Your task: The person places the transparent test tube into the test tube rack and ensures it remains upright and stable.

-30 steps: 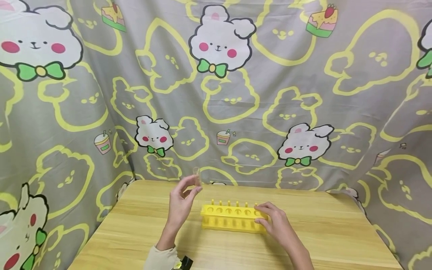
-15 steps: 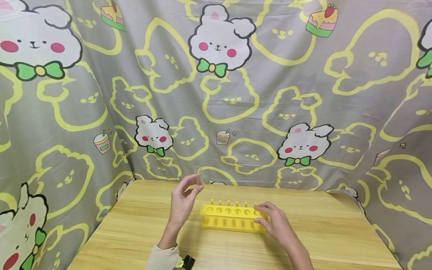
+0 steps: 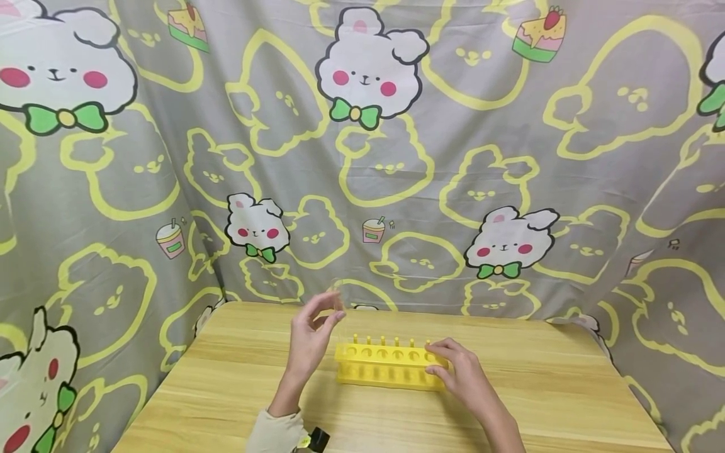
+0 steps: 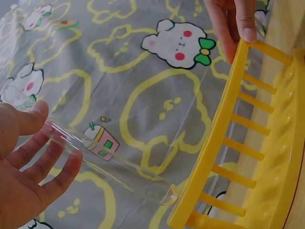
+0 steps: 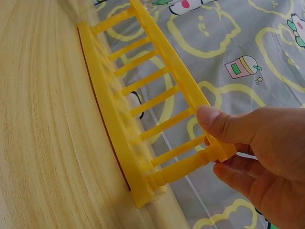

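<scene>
A yellow test tube rack (image 3: 391, 375) stands upright on the wooden table, with a row of round holes along its top and pegs behind them. My right hand (image 3: 467, 368) grips the right end of its top plate, thumb (image 5: 214, 119) on the near edge. Between the thumb and fingertips of my left hand (image 3: 311, 324) is a clear glass test tube (image 4: 114, 164), pinched near its upper end. Its rounded bottom points down, right by the left end of the rack's top plate in the left wrist view. The tube is faint in the head view.
The wooden table (image 3: 538, 371) runs back to a grey curtain (image 3: 430, 182) printed with cartoon bears, which also hangs along both sides. A small black device (image 3: 319, 439) sits at the left sleeve (image 3: 275, 431).
My left hand has shifted slightly right with the test tube, bringing it over the rack's left end. The right hand keeps its grip on the rack.
</scene>
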{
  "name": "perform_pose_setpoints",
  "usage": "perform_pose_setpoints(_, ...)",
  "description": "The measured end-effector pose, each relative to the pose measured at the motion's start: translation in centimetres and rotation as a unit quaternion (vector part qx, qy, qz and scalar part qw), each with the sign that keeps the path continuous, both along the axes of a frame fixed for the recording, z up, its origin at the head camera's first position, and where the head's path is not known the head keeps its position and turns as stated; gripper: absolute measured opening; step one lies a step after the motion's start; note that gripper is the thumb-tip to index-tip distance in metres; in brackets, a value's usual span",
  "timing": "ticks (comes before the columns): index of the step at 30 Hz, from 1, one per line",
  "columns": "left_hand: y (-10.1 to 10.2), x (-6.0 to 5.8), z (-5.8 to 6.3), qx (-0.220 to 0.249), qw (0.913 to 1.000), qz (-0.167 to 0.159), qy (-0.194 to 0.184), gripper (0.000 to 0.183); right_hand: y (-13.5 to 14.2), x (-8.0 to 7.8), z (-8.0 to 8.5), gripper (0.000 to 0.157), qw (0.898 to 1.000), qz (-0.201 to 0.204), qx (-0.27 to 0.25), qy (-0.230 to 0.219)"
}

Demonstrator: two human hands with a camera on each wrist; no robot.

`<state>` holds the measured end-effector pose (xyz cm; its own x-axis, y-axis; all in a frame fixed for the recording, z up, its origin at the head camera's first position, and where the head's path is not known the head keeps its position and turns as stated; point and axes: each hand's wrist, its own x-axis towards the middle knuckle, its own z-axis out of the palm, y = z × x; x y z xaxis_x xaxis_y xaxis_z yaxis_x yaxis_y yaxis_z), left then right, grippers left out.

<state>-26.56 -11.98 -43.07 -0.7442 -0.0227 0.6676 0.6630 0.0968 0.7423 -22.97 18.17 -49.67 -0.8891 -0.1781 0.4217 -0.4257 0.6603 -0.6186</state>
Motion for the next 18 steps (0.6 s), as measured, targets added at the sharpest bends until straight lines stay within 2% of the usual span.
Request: perform_pose_setpoints(18, 0.61, 0.18, 0.21, -0.009, 0.9999, -0.005, 0.001, 0.032, -0.1, 0.15, 0.03, 0.038, 1.0, -0.007, -0.002, 0.0)
